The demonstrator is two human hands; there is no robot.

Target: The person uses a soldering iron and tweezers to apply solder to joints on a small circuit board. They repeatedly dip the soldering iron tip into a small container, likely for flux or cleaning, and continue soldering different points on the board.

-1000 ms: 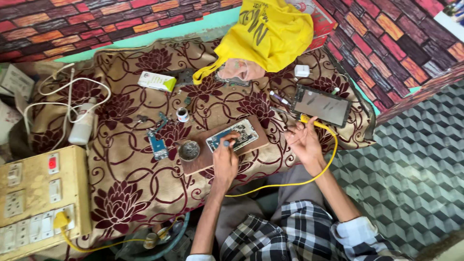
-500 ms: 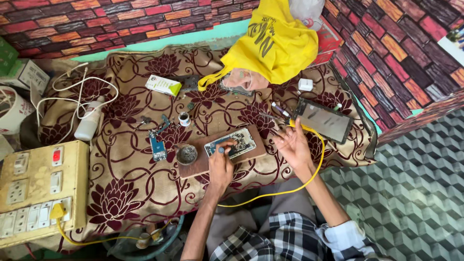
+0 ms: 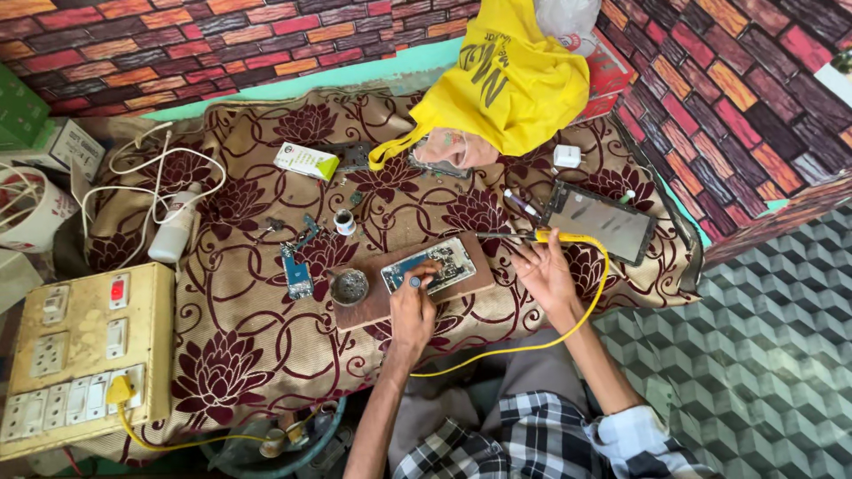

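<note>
So, looking straight down at a desk (image 3: 266, 355) covered in a tan cloth with big maroon flowers. Just below the middle of the frame sits a small brown wooden board (image 3: 479, 286), and an opened phone (image 3: 442, 263) lies on top of it, its insides showing. The left hand (image 3: 413, 306) rests on the board's lower edge, fingers curled in, pinching a small dark round bit right against the phone. The right hand (image 3: 543, 273) is just right of the board, loosely closed around the yellow grip of a soldering iron (image 3: 532, 236); the iron's tip points left over the board's upper right corner, and I can't tell if it touches anything. Its yellow cord (image 3: 568, 333) loops down and round under the right wrist.

Other stuff around: a little round metal dish (image 3: 350, 286) at the board's left end, a blue circuit strip (image 3: 294, 270) beside that, a dark tablet (image 3: 600, 223) lying flat to the right, a yellow bag (image 3: 515, 80) up top, a white bottle (image 3: 173, 232) with white cable at upper left, and a cream switchboard (image 3: 84, 355) at lower left.
</note>
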